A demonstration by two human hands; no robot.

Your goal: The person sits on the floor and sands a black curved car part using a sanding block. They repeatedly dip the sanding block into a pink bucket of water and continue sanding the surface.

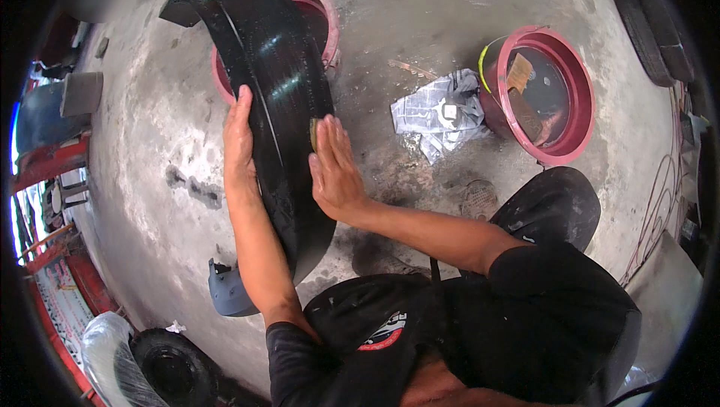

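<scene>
A long, curved black fender [277,69], glossy and wet-looking, stands tilted in front of me and partly covers a pink bucket [330,13]. My left hand [238,137] grips its left edge, with some of the fingers hidden. At the opposite edge, my right hand [336,171] lies with its fingers together, pressing a small olive-brown pad [313,133] against the fender's side. Most of that pad is under the fingers, so its exact kind cannot be made out.
Right of the fender, another pink bucket [583,99] holds dark water and brown pieces. A grey patterned cloth [427,111] lies beside it on the concrete floor. A blue-grey plastic part [229,294] sits by my left forearm. Tyres [641,32] stand far right; another wheel [172,369] lies lower left.
</scene>
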